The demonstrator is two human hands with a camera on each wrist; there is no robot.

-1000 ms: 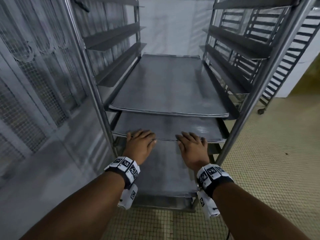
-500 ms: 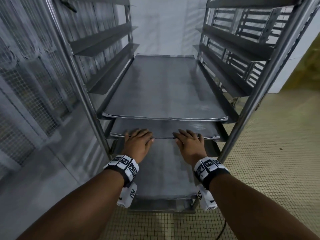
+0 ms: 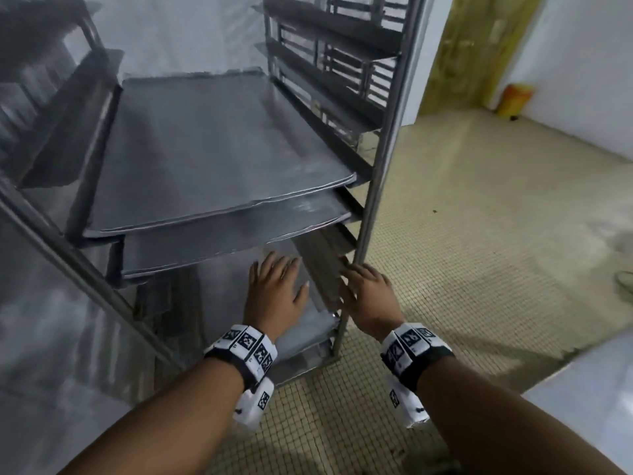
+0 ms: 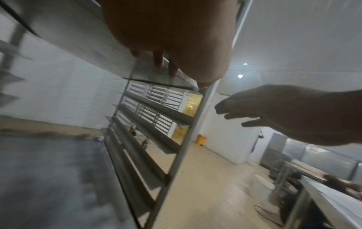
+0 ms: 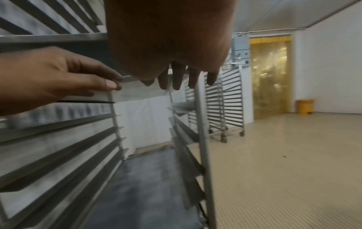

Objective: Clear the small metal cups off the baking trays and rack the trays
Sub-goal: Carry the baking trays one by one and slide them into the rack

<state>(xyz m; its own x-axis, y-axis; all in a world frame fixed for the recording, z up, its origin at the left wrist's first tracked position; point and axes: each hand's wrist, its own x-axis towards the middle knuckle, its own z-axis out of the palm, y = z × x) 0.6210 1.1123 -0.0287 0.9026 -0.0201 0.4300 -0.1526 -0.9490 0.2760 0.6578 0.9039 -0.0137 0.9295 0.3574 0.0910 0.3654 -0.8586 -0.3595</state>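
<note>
Trays sit stacked in the steel rack (image 3: 383, 173), which serves as the landmark: the upper baking tray (image 3: 212, 159) rests on its runners about mid-height in the head view, and the second baking tray (image 3: 219, 241) lies on the next runners directly beneath it, its front edge standing slightly further out of the rack than the upper one. A third tray (image 3: 308, 327) lies lower still, near the rack's base. No tray visible here carries anything on it.

Both hands hover at the rack's open front, below the second tray's edge. The left hand (image 3: 277, 289) is spread wide, fingers straight and apart, palm down over the lower tray and holding nothing. The right hand (image 3: 368, 293) is likewise wide and flat, fingers extended, just beside the rack's front right post; whether its fingertips touch the angled runner there cannot be told. Both wrists wear white bands with black square markers.

Behind the rack to its right stand further empty racks (image 5: 225, 105) on castors, then a yellow strip curtain (image 5: 270, 77) and a yellow bin (image 5: 304, 106) on the tiled floor (image 3: 479, 269).
</note>
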